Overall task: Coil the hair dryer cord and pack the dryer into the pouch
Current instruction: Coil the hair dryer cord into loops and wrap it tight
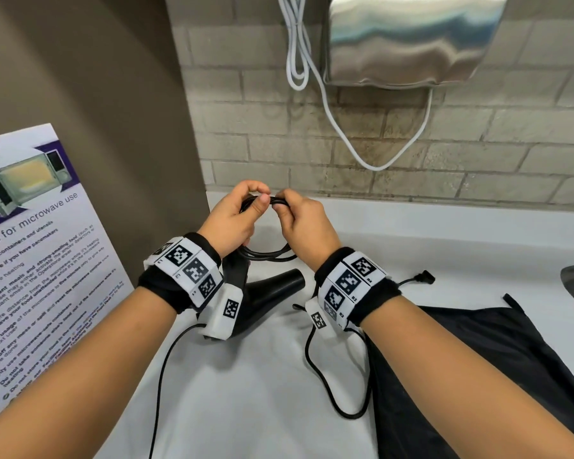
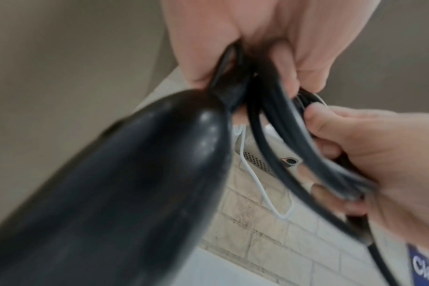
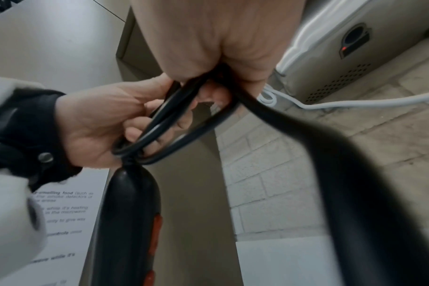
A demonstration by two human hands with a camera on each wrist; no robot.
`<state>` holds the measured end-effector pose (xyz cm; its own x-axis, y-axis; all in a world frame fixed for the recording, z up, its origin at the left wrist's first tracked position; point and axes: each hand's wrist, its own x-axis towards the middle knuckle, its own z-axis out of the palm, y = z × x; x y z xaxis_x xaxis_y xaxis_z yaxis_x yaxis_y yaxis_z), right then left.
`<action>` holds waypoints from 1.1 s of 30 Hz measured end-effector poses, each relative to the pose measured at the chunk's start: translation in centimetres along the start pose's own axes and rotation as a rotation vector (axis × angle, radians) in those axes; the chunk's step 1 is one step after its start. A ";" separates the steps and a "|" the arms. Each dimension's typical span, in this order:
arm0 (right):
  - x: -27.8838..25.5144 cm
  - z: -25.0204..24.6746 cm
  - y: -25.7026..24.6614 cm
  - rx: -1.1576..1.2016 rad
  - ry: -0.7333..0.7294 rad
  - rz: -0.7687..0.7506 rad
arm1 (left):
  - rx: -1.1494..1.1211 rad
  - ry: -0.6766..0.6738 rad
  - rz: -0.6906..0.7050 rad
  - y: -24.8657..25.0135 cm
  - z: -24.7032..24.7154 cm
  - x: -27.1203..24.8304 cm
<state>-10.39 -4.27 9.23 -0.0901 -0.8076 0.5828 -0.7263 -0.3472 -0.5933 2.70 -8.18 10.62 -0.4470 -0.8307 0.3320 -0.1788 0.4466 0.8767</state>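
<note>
Cord loops (image 1: 268, 256) are being pinched tight by both hands: left hand (image 1: 236, 220), right hand (image 1: 304, 223). Loops could be dropped if the loose cord end is tugged.

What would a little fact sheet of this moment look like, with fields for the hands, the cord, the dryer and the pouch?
left hand: grips the coiled loops of cord
right hand: pinches the same loops
cord: partly coiled; its plug lies loose on the counter
hair dryer: hangs under the left hand, nozzle pointing right
pouch: black, flat on the counter to the right, dryer not inside
</note>
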 end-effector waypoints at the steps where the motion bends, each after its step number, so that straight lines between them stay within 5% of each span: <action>1: 0.2 -0.1 -0.2 -0.014 -0.004 -0.013 | 0.088 0.039 0.074 -0.1 -0.1 -0.1; 7: 0.5 -0.8 -1.1 -0.057 -0.080 -0.004 | 0.347 0.128 0.137 0.2 0.1 0.3; 11: -0.6 0.2 -1.1 -0.040 -0.043 0.227 | 0.352 0.274 0.117 0.1 0.5 0.7; 15: -0.5 0.2 -1.2 0.015 -0.054 0.440 | 0.321 0.267 0.094 0.1 0.8 0.7; 20: 0.0 -0.4 -1.3 -0.021 -0.090 0.388 | 0.271 0.326 0.063 0.6 0.6 1.2; 23: 0.0 -0.6 -1.3 -0.015 -0.086 0.338 | -0.042 0.203 -0.106 1.3 0.9 1.6; 26: -0.2 -0.6 -1.1 0.018 -0.087 0.255 | -0.181 0.227 -0.198 1.3 1.4 1.6; 33: -1.2 -1.0 -0.8 -0.229 -0.009 0.115 | -0.203 0.301 -0.167 1.0 2.1 1.4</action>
<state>-10.39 -2.52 9.58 -0.1756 -0.8399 0.5136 -0.8474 -0.1366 -0.5131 0.08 -8.24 11.26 -0.1438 -0.9601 0.2398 -0.0366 0.2473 0.9682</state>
